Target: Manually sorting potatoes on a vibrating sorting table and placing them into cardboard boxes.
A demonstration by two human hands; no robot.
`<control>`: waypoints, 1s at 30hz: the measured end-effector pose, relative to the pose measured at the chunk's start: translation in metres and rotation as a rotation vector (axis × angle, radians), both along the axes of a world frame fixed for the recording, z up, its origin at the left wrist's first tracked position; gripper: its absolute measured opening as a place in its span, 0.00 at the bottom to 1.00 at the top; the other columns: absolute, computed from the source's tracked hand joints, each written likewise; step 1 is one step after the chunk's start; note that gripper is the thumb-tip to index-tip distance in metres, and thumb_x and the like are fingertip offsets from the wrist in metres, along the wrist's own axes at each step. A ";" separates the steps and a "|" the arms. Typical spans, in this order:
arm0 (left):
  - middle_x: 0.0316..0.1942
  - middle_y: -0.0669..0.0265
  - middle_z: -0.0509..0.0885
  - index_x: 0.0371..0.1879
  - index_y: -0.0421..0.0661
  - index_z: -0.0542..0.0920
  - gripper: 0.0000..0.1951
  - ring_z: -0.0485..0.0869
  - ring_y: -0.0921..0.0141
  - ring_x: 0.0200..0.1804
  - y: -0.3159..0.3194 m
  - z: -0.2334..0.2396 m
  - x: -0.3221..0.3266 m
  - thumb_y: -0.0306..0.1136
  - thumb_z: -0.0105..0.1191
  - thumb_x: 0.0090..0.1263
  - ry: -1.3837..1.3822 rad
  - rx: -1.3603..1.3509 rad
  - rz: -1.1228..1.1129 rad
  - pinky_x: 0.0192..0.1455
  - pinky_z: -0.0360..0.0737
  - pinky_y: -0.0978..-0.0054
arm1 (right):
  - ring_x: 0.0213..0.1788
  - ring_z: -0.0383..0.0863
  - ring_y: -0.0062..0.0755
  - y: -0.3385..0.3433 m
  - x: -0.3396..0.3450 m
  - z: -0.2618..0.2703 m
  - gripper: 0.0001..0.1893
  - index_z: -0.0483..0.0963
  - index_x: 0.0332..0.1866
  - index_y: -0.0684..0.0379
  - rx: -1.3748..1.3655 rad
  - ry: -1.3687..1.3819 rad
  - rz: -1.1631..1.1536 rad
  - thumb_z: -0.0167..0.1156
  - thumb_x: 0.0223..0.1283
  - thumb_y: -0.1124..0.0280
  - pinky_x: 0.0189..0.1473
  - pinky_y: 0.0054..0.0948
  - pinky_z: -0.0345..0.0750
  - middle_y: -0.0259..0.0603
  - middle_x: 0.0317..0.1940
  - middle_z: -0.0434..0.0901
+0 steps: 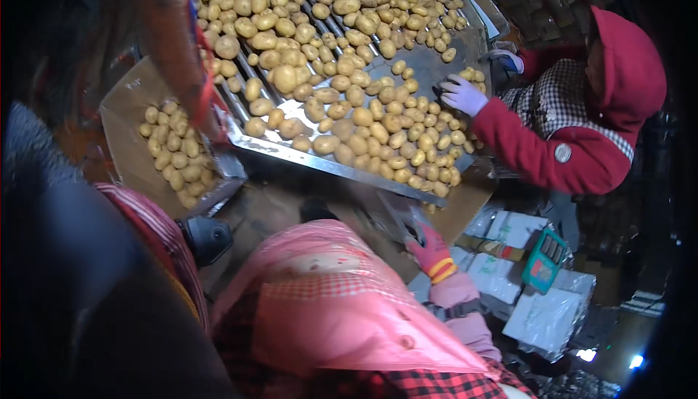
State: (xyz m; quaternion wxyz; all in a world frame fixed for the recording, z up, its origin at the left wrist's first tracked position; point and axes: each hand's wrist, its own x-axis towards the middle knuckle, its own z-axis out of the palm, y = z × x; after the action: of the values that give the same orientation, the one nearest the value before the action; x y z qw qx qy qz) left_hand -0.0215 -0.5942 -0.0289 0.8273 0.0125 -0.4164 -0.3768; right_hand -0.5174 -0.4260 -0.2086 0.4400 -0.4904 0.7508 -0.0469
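My right hand (pixel 429 250), in a pink glove with a yellow-banded cuff, is low beside a cardboard box (pixel 465 209) under the tray's front corner. Its fingers are at a clear plastic sheet (pixel 401 211) along the box's near side; whether they grip it is unclear. My left hand is out of view. Before me, many yellow potatoes (pixel 376 131) lie on a metal sorting tray (pixel 338 169), with larger ones further back over metal rollers (pixel 332 27). At the left, another open cardboard box (pixel 125 110) with a plastic liner holds potatoes (pixel 177 153).
Across the tray's right side, a co-worker in a red hooded top (pixel 551 142) has a gloved hand (pixel 463 95) by the small potatoes. White plastic-wrapped packages (pixel 545 314) and a green digital scale display (pixel 545 261) are at the lower right. A black device (pixel 207 239) juts out at left.
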 end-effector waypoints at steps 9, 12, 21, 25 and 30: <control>0.73 0.51 0.64 0.75 0.40 0.59 0.32 0.63 0.60 0.73 -0.034 0.022 -0.097 0.39 0.49 0.75 -0.136 0.045 0.033 0.75 0.62 0.62 | 0.72 0.64 0.57 -0.151 0.052 -0.063 0.36 0.63 0.74 0.53 -0.635 0.284 0.364 0.64 0.60 0.59 0.73 0.48 0.62 0.53 0.72 0.64; 0.75 0.50 0.62 0.75 0.39 0.58 0.33 0.62 0.59 0.75 -0.062 0.007 -0.133 0.39 0.49 0.75 -0.128 0.100 -0.006 0.77 0.60 0.62 | 0.75 0.59 0.58 -0.189 0.029 -0.083 0.40 0.59 0.77 0.51 -0.591 0.422 0.524 0.64 0.59 0.53 0.75 0.50 0.59 0.52 0.76 0.58; 0.72 0.41 0.63 0.74 0.39 0.61 0.45 0.58 0.41 0.75 -0.158 -0.168 -0.169 0.46 0.68 0.61 -1.775 0.519 0.578 0.76 0.56 0.47 | 0.75 0.59 0.60 -0.141 -0.012 -0.075 0.36 0.63 0.74 0.54 -0.662 0.325 0.327 0.58 0.63 0.51 0.75 0.56 0.55 0.56 0.73 0.62; 0.70 0.33 0.60 0.73 0.45 0.63 0.48 0.60 0.35 0.71 -0.121 -0.220 -0.224 0.55 0.68 0.56 -2.141 0.583 0.471 0.72 0.57 0.42 | 0.73 0.61 0.61 -0.081 -0.024 -0.068 0.35 0.64 0.73 0.56 -0.569 0.308 0.253 0.58 0.62 0.52 0.75 0.55 0.56 0.56 0.71 0.64; 0.72 0.43 0.61 0.70 0.52 0.69 0.41 0.60 0.41 0.72 -0.129 -0.209 -0.281 0.53 0.65 0.57 -2.051 -0.031 0.000 0.75 0.56 0.45 | 0.69 0.65 0.60 -0.092 -0.030 -0.060 0.34 0.67 0.71 0.54 -0.599 0.252 0.272 0.60 0.59 0.54 0.73 0.55 0.60 0.55 0.67 0.67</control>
State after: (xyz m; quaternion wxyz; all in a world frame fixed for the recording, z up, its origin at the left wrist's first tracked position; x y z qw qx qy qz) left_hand -0.3022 -0.7231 -0.2379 0.0733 0.3178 -0.9281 -0.1795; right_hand -0.5478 -0.5177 -0.2687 0.1827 -0.6951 0.6800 -0.1449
